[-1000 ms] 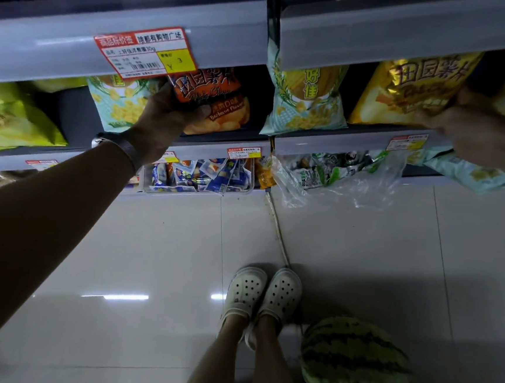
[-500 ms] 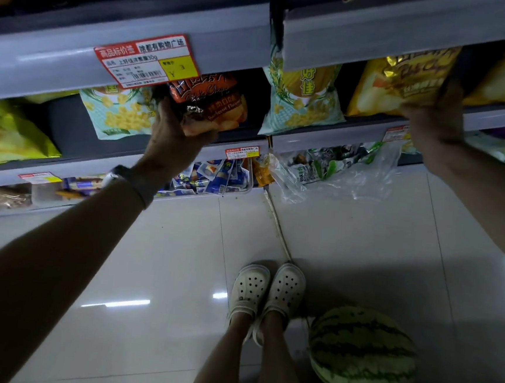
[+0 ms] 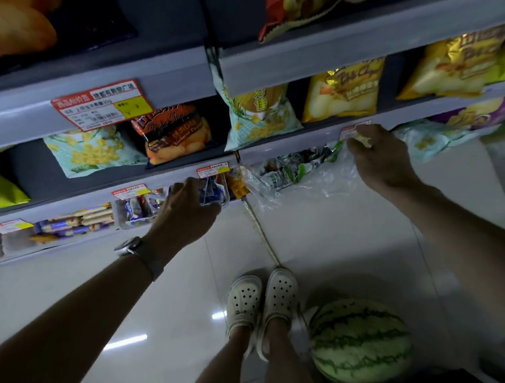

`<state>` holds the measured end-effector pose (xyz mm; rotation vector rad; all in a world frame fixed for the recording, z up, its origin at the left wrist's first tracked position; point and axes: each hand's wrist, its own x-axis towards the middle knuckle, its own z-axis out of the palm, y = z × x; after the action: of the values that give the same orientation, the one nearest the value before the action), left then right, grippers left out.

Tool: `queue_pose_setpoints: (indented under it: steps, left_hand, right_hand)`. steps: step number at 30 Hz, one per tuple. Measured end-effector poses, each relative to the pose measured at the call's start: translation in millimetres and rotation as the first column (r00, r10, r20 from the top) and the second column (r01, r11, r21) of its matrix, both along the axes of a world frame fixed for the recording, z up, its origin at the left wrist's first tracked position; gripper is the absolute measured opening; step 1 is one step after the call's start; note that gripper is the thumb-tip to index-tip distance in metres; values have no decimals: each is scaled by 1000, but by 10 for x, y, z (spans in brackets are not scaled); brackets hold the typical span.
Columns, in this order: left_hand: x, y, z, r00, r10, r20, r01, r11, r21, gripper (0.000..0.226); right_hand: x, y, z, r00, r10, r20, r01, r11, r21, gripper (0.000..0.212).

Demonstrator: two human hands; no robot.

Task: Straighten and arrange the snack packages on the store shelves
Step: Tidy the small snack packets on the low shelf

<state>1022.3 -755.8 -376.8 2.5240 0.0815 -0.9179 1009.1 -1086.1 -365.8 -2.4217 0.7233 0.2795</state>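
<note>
At frame centre the left hand (image 3: 187, 208) grips a clear tub of snack packets (image 3: 214, 189), the right hand (image 3: 379, 155) pinches a pale packet (image 3: 364, 140); tugging could spill the loose plastic bag (image 3: 295, 173).

Left hand (image 3: 187, 208) on clear snack tub (image 3: 214, 189), right hand (image 3: 381, 155) at shelf edge (image 3: 311, 135), watermelon (image 3: 360, 341) on floor

The round watermelon (image 3: 360, 341) shows light green rind with dark wavy stripes. A glossy chip bag (image 3: 175, 132) looks orange and dark brown, perhaps black. Perforated clogs (image 3: 261, 302) are cream.
</note>
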Motion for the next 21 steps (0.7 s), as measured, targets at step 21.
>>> queue_pose_setpoints:
  steps: [21]
  left_hand:
    - [139, -2984, 201, 894, -423, 146, 447, 863, -235, 70]
  right_hand:
    - [-647, -1542, 208, 983, -180, -33, 174, 976, -130, 43]
